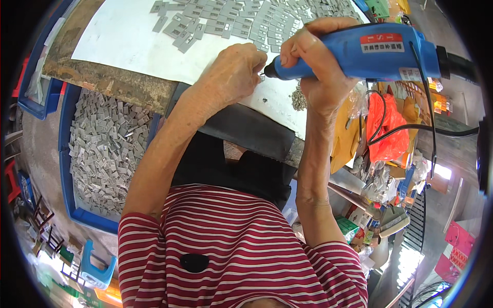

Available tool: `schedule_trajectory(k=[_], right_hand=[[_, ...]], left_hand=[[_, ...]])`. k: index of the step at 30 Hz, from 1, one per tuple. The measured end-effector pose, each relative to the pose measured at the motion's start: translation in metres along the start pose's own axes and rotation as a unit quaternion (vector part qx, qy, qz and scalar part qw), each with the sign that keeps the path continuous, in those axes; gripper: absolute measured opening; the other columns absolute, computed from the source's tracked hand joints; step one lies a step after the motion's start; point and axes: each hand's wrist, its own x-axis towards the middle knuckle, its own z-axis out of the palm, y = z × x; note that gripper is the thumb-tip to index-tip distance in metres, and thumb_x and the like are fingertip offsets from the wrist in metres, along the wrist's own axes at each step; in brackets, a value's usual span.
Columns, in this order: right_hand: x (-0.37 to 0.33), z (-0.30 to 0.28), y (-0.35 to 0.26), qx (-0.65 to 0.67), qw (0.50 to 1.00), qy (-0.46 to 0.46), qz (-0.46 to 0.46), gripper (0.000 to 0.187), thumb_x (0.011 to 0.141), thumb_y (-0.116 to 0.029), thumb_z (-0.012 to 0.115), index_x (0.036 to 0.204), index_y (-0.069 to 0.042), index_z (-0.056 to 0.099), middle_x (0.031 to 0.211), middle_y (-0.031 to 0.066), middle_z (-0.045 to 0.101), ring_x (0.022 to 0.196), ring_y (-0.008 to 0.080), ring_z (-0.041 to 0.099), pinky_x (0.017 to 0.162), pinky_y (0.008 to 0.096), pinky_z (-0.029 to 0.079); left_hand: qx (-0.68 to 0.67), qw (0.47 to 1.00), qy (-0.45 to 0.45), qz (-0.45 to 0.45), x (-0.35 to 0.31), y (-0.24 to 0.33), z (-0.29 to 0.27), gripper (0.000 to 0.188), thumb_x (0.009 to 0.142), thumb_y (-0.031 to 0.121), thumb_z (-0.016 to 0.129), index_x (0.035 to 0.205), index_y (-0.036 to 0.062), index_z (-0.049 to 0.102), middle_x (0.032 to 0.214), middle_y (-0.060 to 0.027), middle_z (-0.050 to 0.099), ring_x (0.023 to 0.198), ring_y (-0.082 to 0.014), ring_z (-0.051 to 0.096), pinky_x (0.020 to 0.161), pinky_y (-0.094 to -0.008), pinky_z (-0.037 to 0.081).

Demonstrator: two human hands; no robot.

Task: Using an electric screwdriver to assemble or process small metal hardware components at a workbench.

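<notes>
My right hand [321, 61] is wrapped round a blue electric screwdriver [354, 54], held nearly level with its black nose pointing left. Just left of that nose, my left hand [239, 69] is closed in a pinch over the white sheet. Its fingers hide most of what they hold, which looks like a small grey rectangular piece [262, 78] under the screwdriver's tip. Beyond both hands, many similar grey rectangular pieces [218, 20] with small slots lie spread in rough rows on the white sheet [128, 36].
A small heap of tiny metal parts, probably screws [299, 98], lies below my right wrist. At the left stands a blue bin [65, 154] full of loose grey pieces. A black cable [431, 102] hangs by the screwdriver. On the right are a red plastic bag [387, 128] and clutter.
</notes>
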Motion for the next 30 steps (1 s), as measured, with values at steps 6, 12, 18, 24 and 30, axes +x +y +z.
schedule_trajectory(k=[6,12,18,24,30], right_hand=[[0.002,0.001,0.006,-0.012,1.0,-0.014,-0.01,0.02,0.068,0.009,0.054,0.086,0.005,0.046,0.06,0.0124,0.05,0.046,0.0203,0.052,0.046,0.032,0.045],[0.0,0.001,0.009,-0.029,0.999,-0.028,-0.022,0.023,0.067,0.012,0.054,0.087,0.005,0.047,0.062,0.0129,0.052,0.045,0.0196,0.05,0.046,0.0327,0.045],[0.0,-0.013,0.003,0.061,0.992,-0.109,0.027,0.026,0.068,0.008,0.056,0.092,0.001,0.047,0.064,0.0133,0.053,0.05,0.0197,0.051,0.05,0.0327,0.046],[-0.008,-0.014,-0.003,0.073,0.988,-0.138,-0.002,0.028,0.069,0.005,0.06,0.092,0.0,0.046,0.065,0.0124,0.052,0.051,0.0184,0.051,0.05,0.0318,0.046],[-0.029,-0.014,-0.004,0.071,0.997,-0.021,0.033,0.024,0.064,-0.002,0.07,0.084,-0.004,0.056,0.07,0.0029,0.059,0.063,0.0089,0.056,0.06,0.0219,0.047]], left_hand=[[-0.015,1.0,-0.006,-0.011,-0.001,-0.001,0.001,0.007,0.066,-0.001,0.06,0.069,-0.0027,0.053,0.073,-0.0182,0.054,0.077,-0.036,0.054,0.068,-0.0417,0.044],[-0.01,1.0,-0.006,0.004,-0.001,-0.006,0.003,0.012,0.066,0.0,0.062,0.067,-0.003,0.051,0.073,-0.0174,0.052,0.077,-0.0356,0.054,0.068,-0.0417,0.044],[-0.009,1.0,-0.014,-0.008,-0.004,-0.003,0.0,0.014,0.065,0.002,0.066,0.07,-0.0015,0.053,0.076,-0.0147,0.052,0.08,-0.0322,0.054,0.071,-0.0393,0.044],[0.036,0.999,0.008,0.023,-0.006,0.007,0.004,0.01,0.068,0.002,0.064,0.076,0.0005,0.058,0.078,-0.0122,0.055,0.084,-0.0301,0.055,0.075,-0.0373,0.046],[0.095,0.995,-0.029,0.025,-0.002,0.002,0.006,0.008,0.068,0.004,0.062,0.073,0.0016,0.056,0.077,-0.0119,0.055,0.084,-0.0299,0.055,0.074,-0.0379,0.045]])
